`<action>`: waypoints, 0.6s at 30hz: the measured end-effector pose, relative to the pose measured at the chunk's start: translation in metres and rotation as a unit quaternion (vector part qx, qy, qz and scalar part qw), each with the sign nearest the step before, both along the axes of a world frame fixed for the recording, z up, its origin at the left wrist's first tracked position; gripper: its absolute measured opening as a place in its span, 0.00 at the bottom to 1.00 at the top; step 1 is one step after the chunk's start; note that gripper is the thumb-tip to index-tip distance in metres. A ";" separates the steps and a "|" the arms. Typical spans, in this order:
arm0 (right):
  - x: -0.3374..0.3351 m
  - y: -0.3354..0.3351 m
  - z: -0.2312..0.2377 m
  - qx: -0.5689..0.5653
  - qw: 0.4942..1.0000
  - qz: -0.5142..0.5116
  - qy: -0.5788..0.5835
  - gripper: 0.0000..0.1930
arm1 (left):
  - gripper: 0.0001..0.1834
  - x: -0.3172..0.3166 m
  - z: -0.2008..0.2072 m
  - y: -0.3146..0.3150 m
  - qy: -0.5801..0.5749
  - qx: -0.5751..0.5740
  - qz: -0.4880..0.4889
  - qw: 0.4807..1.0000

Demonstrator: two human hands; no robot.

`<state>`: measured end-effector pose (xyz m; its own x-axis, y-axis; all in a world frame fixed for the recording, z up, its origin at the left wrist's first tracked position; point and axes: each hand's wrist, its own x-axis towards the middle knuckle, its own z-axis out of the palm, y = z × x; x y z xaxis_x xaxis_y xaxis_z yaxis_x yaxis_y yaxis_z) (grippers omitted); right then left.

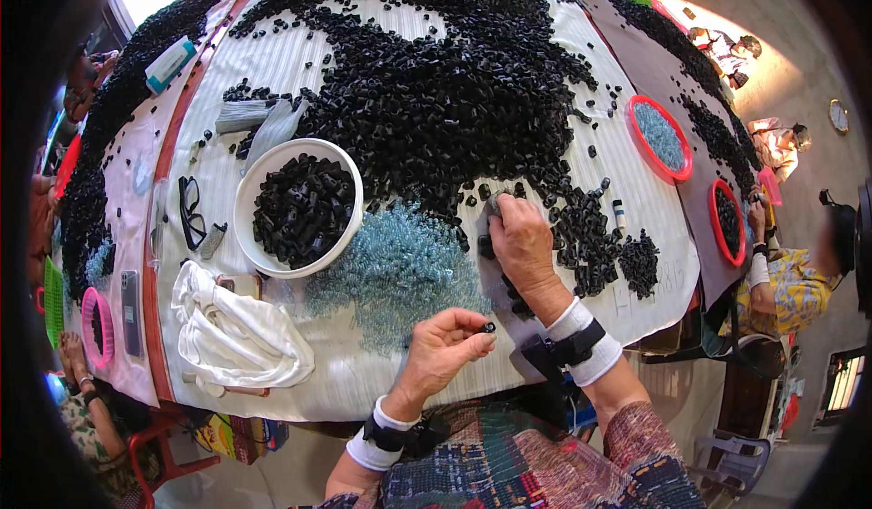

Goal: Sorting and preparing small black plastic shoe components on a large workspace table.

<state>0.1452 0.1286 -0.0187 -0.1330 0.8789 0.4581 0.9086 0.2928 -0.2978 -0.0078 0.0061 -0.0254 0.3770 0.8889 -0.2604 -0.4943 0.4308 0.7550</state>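
My left hand (443,350) pinches a small black cylindrical plastic part (490,327) between thumb and fingertips, above the cloth near the table's front edge. Farther forward, my right hand (525,244) is closed at the edge of the big heap of black parts (454,109). Something greyish shows at its fingertips, too small to make out. Between the hands and the white bowl lies a pile of small pale-blue, spring-like pieces (400,268). The white bowl (245,237) holds many black parts. Right of my right hand are smaller clusters of black parts (640,264).
A white cloth (232,327), black glasses (191,214) and grey strips (272,132) lie left. A small white bottle (619,214) stands right. Red-rimmed baskets (688,168) sit on the right-hand table, where a person in yellow (790,282) works. More people sit at the left.
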 end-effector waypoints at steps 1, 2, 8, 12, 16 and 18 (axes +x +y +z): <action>-0.001 -0.001 0.000 0.009 1.000 0.007 -0.010 0.05 | 0.09 0.000 0.000 0.000 -0.001 0.001 0.001 1.000; -0.002 -0.003 0.000 0.018 1.000 0.015 -0.020 0.05 | 0.09 0.000 0.001 0.000 -0.001 0.001 0.000 1.000; -0.001 -0.008 0.007 0.026 0.998 0.057 0.014 0.06 | 0.10 0.002 0.002 0.000 -0.002 0.004 0.002 1.000; 0.000 -0.037 0.037 -0.015 0.981 0.132 0.139 0.07 | 0.10 -0.001 0.001 0.000 0.010 -0.011 0.012 1.000; 0.013 -0.085 0.051 -0.132 0.956 0.153 0.213 0.09 | 0.11 0.001 0.001 -0.001 0.023 0.004 0.019 1.000; 0.014 -0.098 0.050 -0.135 0.952 0.144 0.233 0.09 | 0.11 0.003 0.002 -0.001 0.037 0.019 0.031 0.999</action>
